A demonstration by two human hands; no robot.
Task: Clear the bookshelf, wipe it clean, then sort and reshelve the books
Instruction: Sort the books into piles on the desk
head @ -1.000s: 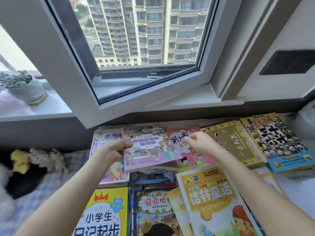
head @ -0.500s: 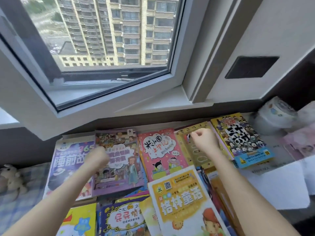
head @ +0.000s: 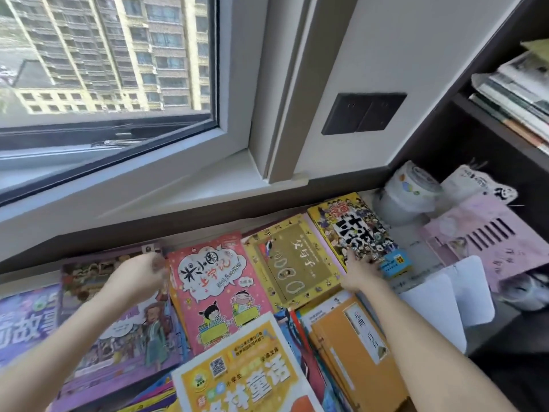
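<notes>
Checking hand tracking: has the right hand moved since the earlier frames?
Yes: right hand moved rightward, off the gold book onto the crowd-cover book.

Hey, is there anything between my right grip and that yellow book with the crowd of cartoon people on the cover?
Nothing visible does. Your right grip rests its straight fingers on the near corner of the yellow crowd-cover book, which lies face up with nothing else on it.

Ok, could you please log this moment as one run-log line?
phase: sorting | left hand: on purple book, top edge, grip unclear | right hand: touches yellow crowd-cover book
</notes>
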